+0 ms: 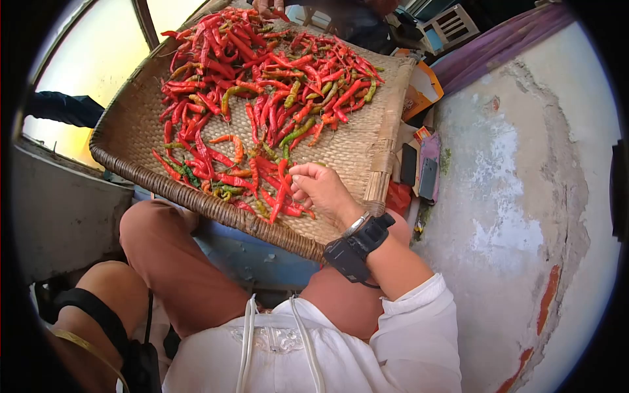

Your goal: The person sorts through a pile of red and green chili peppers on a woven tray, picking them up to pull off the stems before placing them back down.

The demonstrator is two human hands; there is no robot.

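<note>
My right hand [320, 188] is over the near right part of a woven basket tray [354, 154], its fingers curled in and thumb against them. Its fingertips are right beside a long red chili pepper [282, 191]; whether they grip it or something small is hidden. Red chilies [242, 49] are heaped at the far side of the tray, with green ones [293, 93] among them. A smaller loose group lies along the near rim. At the lower left shows my left arm [108, 288] with a black strap; the fingers of that hand are hidden.
The tray rests above my knees [157, 255]. Another person's hand [265, 8] is at its far edge. To the right are a phone [428, 179], an orange box [422, 88] and a worn plaster wall [504, 216]. A window [95, 59] stands at the left.
</note>
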